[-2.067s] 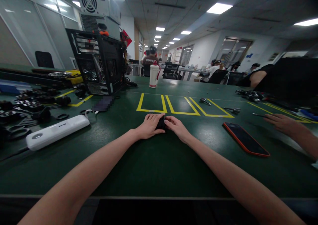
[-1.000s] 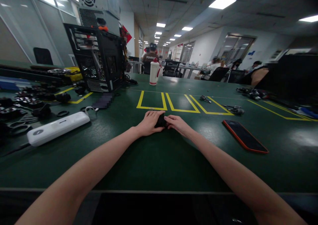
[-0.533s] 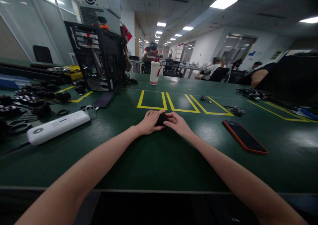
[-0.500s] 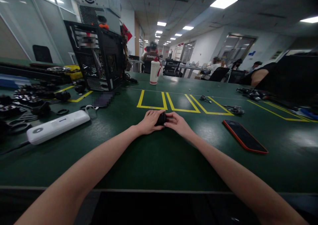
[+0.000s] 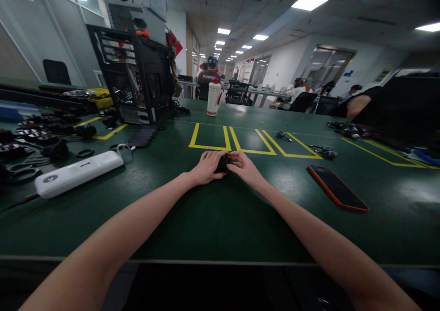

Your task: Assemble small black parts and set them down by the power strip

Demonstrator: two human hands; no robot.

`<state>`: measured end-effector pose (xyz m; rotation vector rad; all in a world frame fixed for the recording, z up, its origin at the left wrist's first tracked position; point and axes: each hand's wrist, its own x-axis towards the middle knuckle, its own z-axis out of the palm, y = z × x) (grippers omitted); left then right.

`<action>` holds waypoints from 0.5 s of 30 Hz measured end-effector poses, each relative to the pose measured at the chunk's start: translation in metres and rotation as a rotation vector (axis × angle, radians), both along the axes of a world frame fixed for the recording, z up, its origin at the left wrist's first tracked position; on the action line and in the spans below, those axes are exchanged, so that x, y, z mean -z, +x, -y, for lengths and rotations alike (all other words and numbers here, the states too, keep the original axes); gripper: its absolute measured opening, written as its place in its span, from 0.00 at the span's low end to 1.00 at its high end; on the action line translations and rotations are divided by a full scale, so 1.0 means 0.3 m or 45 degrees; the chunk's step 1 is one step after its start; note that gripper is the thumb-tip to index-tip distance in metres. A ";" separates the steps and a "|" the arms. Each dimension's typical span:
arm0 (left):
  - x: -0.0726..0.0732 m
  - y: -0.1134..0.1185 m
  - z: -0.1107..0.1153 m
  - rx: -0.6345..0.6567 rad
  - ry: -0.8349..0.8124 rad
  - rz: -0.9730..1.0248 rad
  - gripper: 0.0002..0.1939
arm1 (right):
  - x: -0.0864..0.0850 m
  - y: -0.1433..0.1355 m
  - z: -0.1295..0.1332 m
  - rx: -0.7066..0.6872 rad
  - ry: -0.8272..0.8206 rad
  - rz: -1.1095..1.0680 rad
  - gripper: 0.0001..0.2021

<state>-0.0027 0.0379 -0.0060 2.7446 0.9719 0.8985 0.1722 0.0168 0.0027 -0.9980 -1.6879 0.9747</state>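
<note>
A person's left hand [image 5: 207, 168] cups a small black part [image 5: 222, 163] on a green worktable [image 5: 220, 228], while the fingertips of the right hand [image 5: 245, 170] meet at its right side, their exact grip hard to make out. Just beyond, yellow tape outlines [image 5: 209, 148] mark the surface, a white bottle [image 5: 212, 101] standing upright behind them. An orange-edged phone [image 5: 338, 188] lies at right; at left, a white elongated device [image 5: 80, 173] sits before a black computer case [image 5: 154, 82].

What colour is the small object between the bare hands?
The small object looks black in the head view.
</note>
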 end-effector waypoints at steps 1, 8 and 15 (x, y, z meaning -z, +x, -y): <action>0.001 0.000 -0.001 -0.002 0.004 0.000 0.33 | -0.002 -0.001 0.002 0.000 0.009 0.009 0.14; 0.003 -0.001 0.002 -0.010 0.025 -0.017 0.32 | -0.011 0.016 0.016 -0.139 -0.041 0.042 0.17; -0.001 0.000 0.005 -0.011 0.026 -0.021 0.33 | 0.010 0.020 -0.022 -0.047 -0.265 0.023 0.14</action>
